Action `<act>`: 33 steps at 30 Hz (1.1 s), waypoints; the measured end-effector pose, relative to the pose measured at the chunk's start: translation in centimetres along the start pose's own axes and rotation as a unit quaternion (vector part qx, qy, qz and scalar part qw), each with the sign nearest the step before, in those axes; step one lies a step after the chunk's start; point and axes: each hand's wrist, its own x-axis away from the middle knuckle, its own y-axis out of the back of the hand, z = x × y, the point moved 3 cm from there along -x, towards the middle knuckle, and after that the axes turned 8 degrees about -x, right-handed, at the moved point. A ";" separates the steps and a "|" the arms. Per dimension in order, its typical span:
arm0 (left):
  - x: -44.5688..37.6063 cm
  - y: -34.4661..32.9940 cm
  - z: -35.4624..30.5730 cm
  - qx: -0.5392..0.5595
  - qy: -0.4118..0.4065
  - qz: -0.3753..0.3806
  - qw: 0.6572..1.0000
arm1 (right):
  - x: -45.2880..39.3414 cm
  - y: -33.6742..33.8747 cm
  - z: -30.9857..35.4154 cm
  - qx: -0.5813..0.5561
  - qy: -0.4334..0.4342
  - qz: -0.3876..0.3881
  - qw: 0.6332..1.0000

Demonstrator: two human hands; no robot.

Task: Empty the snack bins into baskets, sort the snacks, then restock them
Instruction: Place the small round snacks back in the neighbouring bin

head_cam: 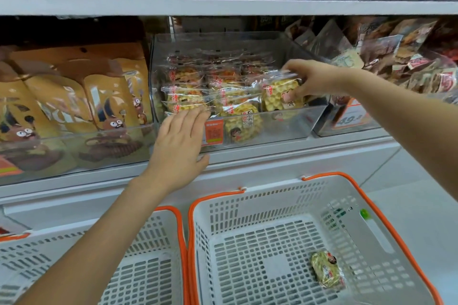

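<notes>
A clear plastic bin (292,126) on the middle shelf holds several yellow cookie packets (188,99) in transparent wrap. My right hand (312,79) reaches into the bin from the right and grips one cookie packet (277,94) at the bin's right side. My left hand (181,146) rests flat, fingers apart, against the bin's front left wall, holding nothing. Below the shelf stand two white baskets with orange rims: the right basket (292,205) has one wrapped cookie packet (327,272) on its floor, the left basket (158,242) shows nothing inside.
A bin of orange-brown pouches (69,106) stands left of the clear bin. A bin of dark wrapped snacks (401,62) sits on the right with an orange price tag (352,114). More snack bins line the upper shelf (223,6).
</notes>
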 end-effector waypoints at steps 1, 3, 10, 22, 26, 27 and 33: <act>0.0 0.0 0.0 0.004 0.002 0.001 1.000 | -0.1 -0.6 -0.7 0.004 -0.004 0.017 1.000; 0.0 0.0 0.0 0.007 0.005 -0.001 1.000 | 0.0 -1.1 -1.2 0.074 -0.016 0.043 0.996; 0.0 -0.1 -0.1 -0.002 0.005 -0.015 1.000 | 0.5 0.4 2.0 0.146 0.007 0.047 0.988; 0.3 1.4 -0.4 0.027 0.012 0.046 0.998 | 1.1 -0.5 2.0 0.186 -0.060 0.038 0.980; 0.4 2.0 -0.7 0.036 0.019 0.055 0.998 | 1.5 -2.2 1.8 0.284 0.011 -0.003 0.959; 0.5 2.0 -0.9 0.038 0.020 0.054 0.998 | 1.8 -2.1 1.5 0.278 0.014 -0.010 0.960; 3.5 1.1 -4.0 0.155 0.019 -0.082 0.984 | 10.0 -2.8 -1.1 0.251 0.215 -0.315 0.890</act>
